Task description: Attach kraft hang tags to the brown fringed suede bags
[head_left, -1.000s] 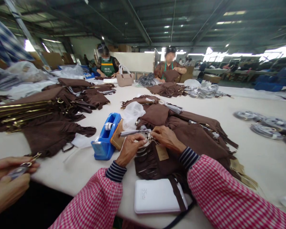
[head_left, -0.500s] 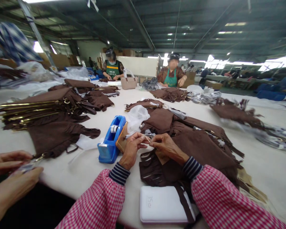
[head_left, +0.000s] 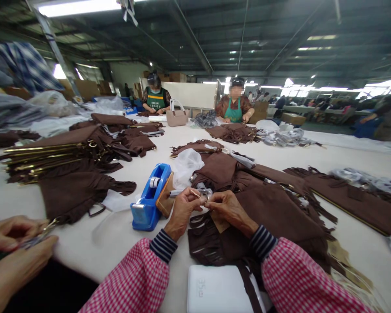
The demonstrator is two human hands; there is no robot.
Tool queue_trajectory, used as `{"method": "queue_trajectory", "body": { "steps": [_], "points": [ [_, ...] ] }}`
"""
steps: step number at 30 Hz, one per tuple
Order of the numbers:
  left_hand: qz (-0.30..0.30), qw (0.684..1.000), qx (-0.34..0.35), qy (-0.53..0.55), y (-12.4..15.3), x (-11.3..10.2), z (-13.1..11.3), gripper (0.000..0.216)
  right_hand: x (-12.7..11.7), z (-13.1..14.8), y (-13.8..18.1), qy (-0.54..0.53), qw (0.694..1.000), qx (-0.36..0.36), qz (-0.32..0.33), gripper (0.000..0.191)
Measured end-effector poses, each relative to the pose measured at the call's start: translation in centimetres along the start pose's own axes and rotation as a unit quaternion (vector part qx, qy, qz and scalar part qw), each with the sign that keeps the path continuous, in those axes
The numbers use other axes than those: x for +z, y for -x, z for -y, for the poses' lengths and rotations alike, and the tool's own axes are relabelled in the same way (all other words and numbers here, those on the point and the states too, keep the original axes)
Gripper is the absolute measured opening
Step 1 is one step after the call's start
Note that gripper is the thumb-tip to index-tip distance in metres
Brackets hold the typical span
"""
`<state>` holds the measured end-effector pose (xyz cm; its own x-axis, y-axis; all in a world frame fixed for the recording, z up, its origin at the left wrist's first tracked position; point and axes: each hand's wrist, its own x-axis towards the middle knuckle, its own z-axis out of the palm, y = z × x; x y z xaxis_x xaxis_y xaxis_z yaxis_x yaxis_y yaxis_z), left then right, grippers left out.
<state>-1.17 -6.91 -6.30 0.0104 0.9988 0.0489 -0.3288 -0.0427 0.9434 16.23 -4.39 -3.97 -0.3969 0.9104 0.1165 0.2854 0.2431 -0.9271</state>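
Observation:
My left hand point(head_left: 182, 209) and my right hand point(head_left: 232, 210) meet fingertip to fingertip, both closed in a pinch. Between them runs a thin pale string, mostly hidden by the fingers. Below my right hand hangs a tan paper tag point(head_left: 220, 223); whether the string joins it I cannot tell. Under and beyond the hands lies a brown fabric bag point(head_left: 273, 217) with dark fringe-like straps. Just left of my left hand stands a blue tape dispenser point(head_left: 147, 213), beside a tan block point(head_left: 166, 198).
A white box-shaped device point(head_left: 211, 289) with a digit display lies near me, a brown strap across it. Brown bags are stacked at left point(head_left: 52, 148) and lie at right point(head_left: 352, 195). A co-worker's hands point(head_left: 22, 243) work at lower left. Two people stand across the table.
A brown bag at the right, blurred in motion before, now lies on the table. My fingertips have drawn closer together on the string. The view has tilted up slightly.

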Motion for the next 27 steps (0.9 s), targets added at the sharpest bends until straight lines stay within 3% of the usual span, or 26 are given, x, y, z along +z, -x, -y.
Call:
{"method": "queue_trajectory", "body": {
  "steps": [3,10,16,22,24,27],
  "points": [
    [-0.017,1.000,-0.004,-0.021,-0.2,-0.2,0.3,0.031,-0.1,-0.3,-0.1,0.000,1.000,0.001,0.008,0.029],
    [0.007,0.998,-0.035,-0.059,-0.4,-0.7,-0.5,0.039,-0.8,0.1,-0.3,-0.063,0.998,0.003,0.016,0.021],
    [0.030,0.996,-0.065,-0.045,-0.2,-1.3,-0.7,0.040,-0.7,-0.1,-0.8,-0.044,0.998,0.018,-0.033,0.017],
    [0.098,0.986,-0.063,0.123,0.5,-0.5,-1.4,0.044,-2.8,1.5,1.1,0.130,0.989,-0.056,0.038,0.015],
    [0.094,0.980,-0.067,0.165,0.5,-0.4,-1.6,0.044,-3.7,2.3,2.5,0.221,0.970,-0.070,0.068,0.024],
    [0.076,0.974,-0.056,0.204,0.4,-0.4,-1.7,0.041,-3.9,2.7,4.4,0.365,0.916,-0.095,0.134,0.035]
  ]
}}
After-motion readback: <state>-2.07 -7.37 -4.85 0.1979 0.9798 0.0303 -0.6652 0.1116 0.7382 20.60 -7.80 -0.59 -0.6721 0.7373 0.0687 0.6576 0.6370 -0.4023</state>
